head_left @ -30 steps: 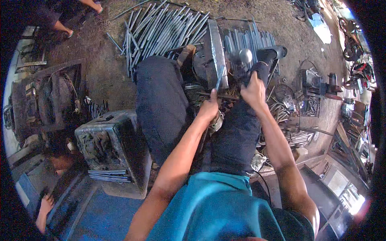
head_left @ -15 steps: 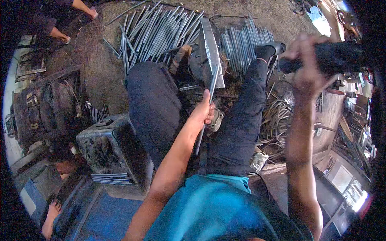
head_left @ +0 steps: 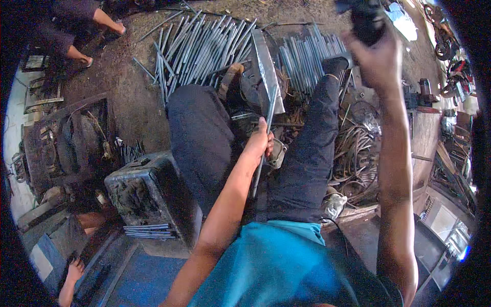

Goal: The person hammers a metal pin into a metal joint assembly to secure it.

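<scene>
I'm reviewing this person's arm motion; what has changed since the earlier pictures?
The right grip swung from near the metal bar up and right in the view, with a blurred dark tool in it. I see nothing taken up or let go. The left grip still holds the rod near the bar; the heaped rods and black box stayed put.

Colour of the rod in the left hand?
The rod is metallic grey; head view shows it best.
</scene>
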The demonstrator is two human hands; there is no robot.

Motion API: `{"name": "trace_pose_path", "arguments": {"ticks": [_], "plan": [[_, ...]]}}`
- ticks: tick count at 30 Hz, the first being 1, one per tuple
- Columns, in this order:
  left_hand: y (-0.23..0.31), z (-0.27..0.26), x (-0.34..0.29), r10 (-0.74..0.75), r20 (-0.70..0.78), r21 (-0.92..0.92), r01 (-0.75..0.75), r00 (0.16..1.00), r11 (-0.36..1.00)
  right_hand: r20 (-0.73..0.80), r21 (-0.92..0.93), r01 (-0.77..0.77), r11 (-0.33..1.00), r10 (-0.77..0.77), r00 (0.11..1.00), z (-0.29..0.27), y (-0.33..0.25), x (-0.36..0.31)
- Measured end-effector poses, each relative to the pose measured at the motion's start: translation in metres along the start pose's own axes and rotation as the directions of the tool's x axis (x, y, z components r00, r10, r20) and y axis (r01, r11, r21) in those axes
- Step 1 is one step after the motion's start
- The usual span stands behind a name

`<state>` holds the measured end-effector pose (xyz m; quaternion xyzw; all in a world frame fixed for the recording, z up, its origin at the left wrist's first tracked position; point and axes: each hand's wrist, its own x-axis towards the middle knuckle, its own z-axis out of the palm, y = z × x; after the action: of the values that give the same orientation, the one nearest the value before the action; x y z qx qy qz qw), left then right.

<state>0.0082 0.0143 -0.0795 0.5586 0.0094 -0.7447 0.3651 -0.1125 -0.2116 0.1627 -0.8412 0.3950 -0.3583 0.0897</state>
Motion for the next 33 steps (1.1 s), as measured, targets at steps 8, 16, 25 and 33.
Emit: {"name": "trace_pose_path", "arguments": {"ticks": [8,16,25,33], "plan": [[0.01,0.012,-0.008,-0.022,-0.045,0.04,0.023,0.999,0.999,-0.03,0.448,-0.171,0.878,0.206,0.978,0.076,0.029,-0.14],[-0.004,-0.005,0.0,-0.015,0.004,-0.082,0.015,1.0,0.996,0.304,0.011,-0.37,0.929,0.35,0.886,0.041,0.023,-0.072],[-0.001,0.002,-0.007,0.208,-0.131,0.107,-0.194,0.969,0.975,-0.228,0.455,0.011,0.89,0.105,0.968,-0.019,-0.025,-0.002],[0.0,0.003,0.01,0.34,-0.174,0.444,-0.234,0.924,0.865,0.603,-0.332,-0.396,0.856,0.515,0.609,0.108,0.061,-0.149]]}}
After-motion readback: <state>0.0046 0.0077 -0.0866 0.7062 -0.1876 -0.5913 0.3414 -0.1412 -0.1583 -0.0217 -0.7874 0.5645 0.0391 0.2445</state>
